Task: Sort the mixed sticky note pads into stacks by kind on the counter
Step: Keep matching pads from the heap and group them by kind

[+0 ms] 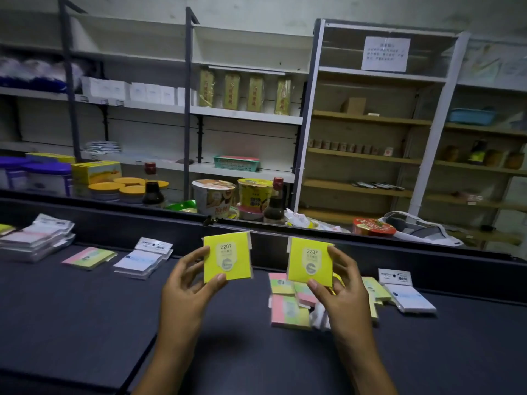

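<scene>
A: Forearms nearest the lens, both raised over the counter (85, 323). Left hand (188, 280) pinches a yellow pad (228, 259), thumb on its face, fingers curled behind. Right hand (342, 283) pinches a second yellow pad (309, 259) the same way. Both printed 2207, both held clear of the surface.

B: Sorted stacks, left to right?

A: Far left, clear-wrapped pile (37, 238). Then pink-green stack (89, 258). Then white stack (144, 259). No yellow stack visible yet.

B: Unsorted?

A: Mixed heap (289, 306) beneath the right hand, pink-green and yellow pads overlapping, some tilted. White pad (407, 295) just right of it.

B: Risks?

A: Judgement only. Pinches are at the lower corners, so a pad could swing or slip. Setting the pair down near the heap would blur sorted against unsorted. Wrapped packs look slick; a tall stack may slide.

B: Containers?

A: Green basket (236, 163) on the shelving behind, something pink in it, not identifiable. Blue basket (470, 116) farther right, contents hidden.
</scene>
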Tool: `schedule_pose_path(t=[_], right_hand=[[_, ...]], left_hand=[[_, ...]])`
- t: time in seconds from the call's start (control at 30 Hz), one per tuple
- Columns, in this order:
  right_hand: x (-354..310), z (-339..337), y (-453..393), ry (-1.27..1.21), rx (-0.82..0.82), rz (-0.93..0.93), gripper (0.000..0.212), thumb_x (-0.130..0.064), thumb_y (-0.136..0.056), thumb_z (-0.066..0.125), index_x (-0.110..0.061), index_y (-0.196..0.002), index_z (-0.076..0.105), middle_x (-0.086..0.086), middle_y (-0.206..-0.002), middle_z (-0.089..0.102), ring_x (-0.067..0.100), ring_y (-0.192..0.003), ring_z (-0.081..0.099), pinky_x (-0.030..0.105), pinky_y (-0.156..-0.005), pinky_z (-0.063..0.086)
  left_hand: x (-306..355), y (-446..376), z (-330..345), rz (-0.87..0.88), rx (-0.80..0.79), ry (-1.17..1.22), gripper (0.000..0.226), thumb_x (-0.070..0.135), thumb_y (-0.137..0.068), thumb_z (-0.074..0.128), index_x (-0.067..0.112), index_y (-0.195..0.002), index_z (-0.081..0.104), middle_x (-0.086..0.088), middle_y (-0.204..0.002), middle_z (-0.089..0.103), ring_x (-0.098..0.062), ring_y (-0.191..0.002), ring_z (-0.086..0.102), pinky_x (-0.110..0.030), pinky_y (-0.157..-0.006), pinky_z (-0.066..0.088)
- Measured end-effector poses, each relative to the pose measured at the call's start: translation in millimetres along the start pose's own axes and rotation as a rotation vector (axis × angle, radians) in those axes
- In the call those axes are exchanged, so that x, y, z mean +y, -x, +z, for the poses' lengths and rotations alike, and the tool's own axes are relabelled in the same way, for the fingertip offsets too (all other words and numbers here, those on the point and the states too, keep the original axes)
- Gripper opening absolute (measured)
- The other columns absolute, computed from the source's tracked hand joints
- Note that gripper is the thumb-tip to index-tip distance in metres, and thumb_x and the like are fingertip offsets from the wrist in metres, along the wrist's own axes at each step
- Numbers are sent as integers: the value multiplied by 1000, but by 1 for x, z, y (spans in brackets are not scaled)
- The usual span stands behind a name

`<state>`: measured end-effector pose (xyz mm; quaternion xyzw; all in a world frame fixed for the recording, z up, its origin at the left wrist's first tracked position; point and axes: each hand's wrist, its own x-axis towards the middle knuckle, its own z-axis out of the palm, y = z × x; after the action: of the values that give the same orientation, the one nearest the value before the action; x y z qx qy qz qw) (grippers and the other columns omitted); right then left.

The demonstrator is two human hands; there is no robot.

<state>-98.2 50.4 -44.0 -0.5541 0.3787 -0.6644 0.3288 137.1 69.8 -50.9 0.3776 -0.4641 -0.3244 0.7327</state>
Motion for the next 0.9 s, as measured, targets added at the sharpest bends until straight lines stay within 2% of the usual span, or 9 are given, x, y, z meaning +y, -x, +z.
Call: schedule_pose_path(t=[0.1, 0.2, 0.33, 0.47, 0.57, 0.8, 0.9], right_hand=[[-7, 35, 34, -28, -11, 0, 68, 16, -79, 70, -30, -126, 56, 7, -121, 63, 15, -100, 72, 28, -80, 60], [-15, 74, 65, -46, -25, -15, 68, 18, -78, 70, -28, -126, 56, 5, -122, 62, 15, -100, 71, 24, -73, 59], [-29, 123, 100, -73, -77, -23, 66, 13, -78, 73, -31, -125, 58, -1, -121, 64, 17, -106, 70, 26, -85, 58], [-45, 167, 132, -85, -101, -37, 56, 9, -80, 74, -24, -122, 59, -6, -116, 68, 10, -106, 69, 21, -83, 56], [-52, 195, 150, -91, -122, -33, 51, 7, -80, 74, -22, -119, 59, -8, -114, 69, 5, -102, 69, 17, -79, 55], [-55, 249, 159, -124, -211, 4, 47, 7, -80, 74, -19, -116, 59, -17, -108, 70, 7, -103, 70, 18, -79, 56], [-52, 274, 150, -143, -249, 0, 45, 7, -80, 74, -17, -116, 60, -18, -107, 71, 7, -102, 70, 17, -77, 56]], left_hand=[[24, 10, -41, 26, 5, -20, 46, -3, -79, 73, 16, -120, 64, -5, -110, 73, -11, -100, 71, -22, -79, 59], [48, 21, -83, 38, 19, -35, 41, -3, -80, 72, 16, -116, 67, -2, -107, 74, -9, -99, 71, -20, -76, 58], [75, 39, -142, 37, 64, -64, 36, 0, -80, 74, 17, -111, 70, 1, -106, 75, -10, -102, 70, -16, -73, 56], [99, 54, -194, 24, 105, -103, 37, 2, -81, 74, 20, -112, 70, 3, -110, 73, -10, -102, 70, -16, -74, 56], [118, 62, -226, 21, 128, -112, 37, 0, -82, 71, 16, -115, 68, 3, -111, 71, -3, -94, 71, -12, -70, 55], [135, 62, -280, 40, 185, -160, 40, -8, -83, 68, 7, -120, 65, 8, -109, 65, 15, -82, 66, -4, -63, 49], [137, 49, -297, 58, 225, -182, 41, -7, -82, 69, 9, -120, 65, 4, -113, 67, 12, -87, 67, -5, -66, 51]])
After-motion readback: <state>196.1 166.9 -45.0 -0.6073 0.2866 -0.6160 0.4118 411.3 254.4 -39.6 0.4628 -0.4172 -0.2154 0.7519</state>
